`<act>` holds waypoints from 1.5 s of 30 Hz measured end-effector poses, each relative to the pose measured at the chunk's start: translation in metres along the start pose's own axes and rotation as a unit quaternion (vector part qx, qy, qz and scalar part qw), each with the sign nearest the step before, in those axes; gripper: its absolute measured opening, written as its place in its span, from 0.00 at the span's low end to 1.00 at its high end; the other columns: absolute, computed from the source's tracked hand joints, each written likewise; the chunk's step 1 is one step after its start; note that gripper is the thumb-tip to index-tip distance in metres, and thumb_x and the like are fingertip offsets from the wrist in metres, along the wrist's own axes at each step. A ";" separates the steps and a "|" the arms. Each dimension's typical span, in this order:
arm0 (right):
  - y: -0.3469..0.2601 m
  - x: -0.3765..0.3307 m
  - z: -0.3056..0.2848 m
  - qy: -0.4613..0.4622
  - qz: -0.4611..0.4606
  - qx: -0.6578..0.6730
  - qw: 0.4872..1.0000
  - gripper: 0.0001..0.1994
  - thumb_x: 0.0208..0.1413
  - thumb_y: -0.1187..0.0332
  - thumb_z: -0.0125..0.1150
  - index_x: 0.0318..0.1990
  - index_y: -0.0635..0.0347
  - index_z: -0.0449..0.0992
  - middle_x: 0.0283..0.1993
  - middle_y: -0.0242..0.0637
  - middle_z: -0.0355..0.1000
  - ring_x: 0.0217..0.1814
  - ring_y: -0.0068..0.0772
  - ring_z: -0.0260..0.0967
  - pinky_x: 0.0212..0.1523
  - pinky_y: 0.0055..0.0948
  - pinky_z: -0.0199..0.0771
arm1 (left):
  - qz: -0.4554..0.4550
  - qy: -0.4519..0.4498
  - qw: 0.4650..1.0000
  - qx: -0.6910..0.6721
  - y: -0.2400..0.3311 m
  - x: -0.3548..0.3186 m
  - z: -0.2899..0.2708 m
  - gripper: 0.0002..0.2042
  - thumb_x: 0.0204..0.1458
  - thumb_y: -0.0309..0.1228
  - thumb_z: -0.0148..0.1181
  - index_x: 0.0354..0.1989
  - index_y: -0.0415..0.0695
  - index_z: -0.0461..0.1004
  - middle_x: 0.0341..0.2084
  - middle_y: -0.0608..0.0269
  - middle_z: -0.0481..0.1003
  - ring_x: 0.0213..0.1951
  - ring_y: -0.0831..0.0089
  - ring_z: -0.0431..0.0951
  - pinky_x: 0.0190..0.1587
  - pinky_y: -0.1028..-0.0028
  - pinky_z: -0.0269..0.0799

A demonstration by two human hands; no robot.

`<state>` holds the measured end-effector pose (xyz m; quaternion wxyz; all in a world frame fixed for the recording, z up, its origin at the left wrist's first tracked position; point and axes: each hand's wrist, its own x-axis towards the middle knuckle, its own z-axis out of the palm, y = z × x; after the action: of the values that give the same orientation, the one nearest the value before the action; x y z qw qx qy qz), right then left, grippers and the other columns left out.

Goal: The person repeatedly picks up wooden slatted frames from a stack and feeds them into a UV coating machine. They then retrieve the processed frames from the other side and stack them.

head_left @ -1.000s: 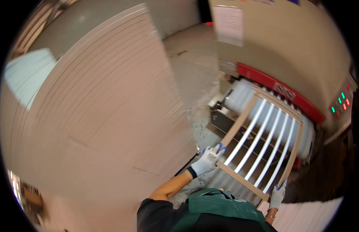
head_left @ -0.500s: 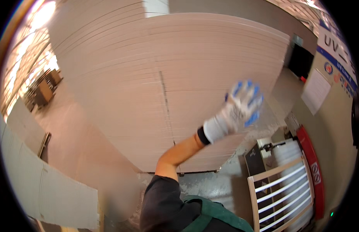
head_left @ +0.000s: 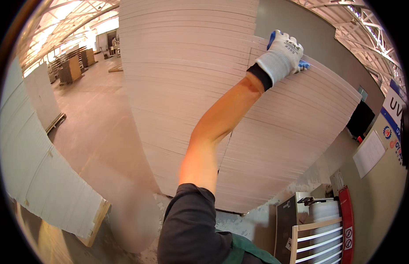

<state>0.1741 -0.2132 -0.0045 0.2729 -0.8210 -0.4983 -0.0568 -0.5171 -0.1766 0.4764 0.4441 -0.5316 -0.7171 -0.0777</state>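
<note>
One gloved left hand point(head_left: 281, 55) on one tall stack of pale flat boards point(head_left: 191, 88). One second pale board stack point(head_left: 37, 176) near left. One white slatted frame point(head_left: 319, 240) near right.

A tall stack of white panels point(head_left: 182, 88), edges aligned, stands on the floor.

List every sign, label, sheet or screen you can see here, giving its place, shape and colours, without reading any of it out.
Dark screen: right, past the board stack, black rectangle.
White paper sheet: on the right wall, plain rectangle.
Wall sign: far right, white with blue lettering and a blue stripe.
Round emblem: below that sign, blue with red.
Red strip: lower right, upright, with round prohibition stickers.
Glove label: dark print on the white glove.
</note>
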 end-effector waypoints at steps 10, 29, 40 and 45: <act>-0.048 0.031 -0.047 -0.015 -0.016 0.072 0.997 0.23 0.67 0.55 0.54 0.62 0.60 0.76 0.58 0.57 0.75 0.54 0.51 0.77 0.58 0.51 0.75 | 0.076 0.057 0.994 0.046 0.001 -0.030 -0.048 0.21 0.64 0.53 0.53 0.53 0.51 0.79 0.49 0.61 0.80 0.55 0.64 0.78 0.57 0.57 0.70; -0.307 0.139 -0.069 -0.175 -0.409 0.590 0.674 0.25 0.71 0.57 0.46 0.68 0.62 0.63 0.66 0.38 0.65 0.66 0.33 0.66 0.67 0.33 0.64 | 0.246 0.278 0.924 -0.090 0.063 -0.269 -0.016 0.21 0.42 0.37 0.59 0.44 0.39 0.81 0.40 0.59 0.76 0.49 0.61 0.77 0.66 0.46 0.63; -0.308 -0.009 -0.028 -0.136 0.024 0.735 0.664 0.09 0.60 0.74 0.60 0.47 0.62 0.74 0.33 0.28 0.72 0.26 0.19 0.69 0.23 0.20 0.72 | 0.260 0.245 0.909 -0.212 0.099 -0.219 0.072 0.18 0.56 0.33 0.57 0.55 0.50 0.80 0.61 0.62 0.72 0.63 0.53 0.70 0.68 0.43 0.61; -0.298 -0.006 -0.013 -0.036 0.169 0.667 0.725 0.09 0.57 0.77 0.63 0.44 0.64 0.75 0.29 0.29 0.72 0.22 0.18 0.67 0.21 0.21 0.72 | 0.259 0.164 0.903 -0.300 0.132 -0.151 0.158 0.21 0.54 0.30 0.62 0.58 0.51 0.77 0.65 0.54 0.67 0.66 0.47 0.65 0.69 0.39 0.55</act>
<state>-0.0794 -0.1185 0.1207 0.7372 -0.4989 -0.2701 0.3669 -0.4894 -0.1331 0.2266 0.3799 -0.7862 -0.4139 -0.2575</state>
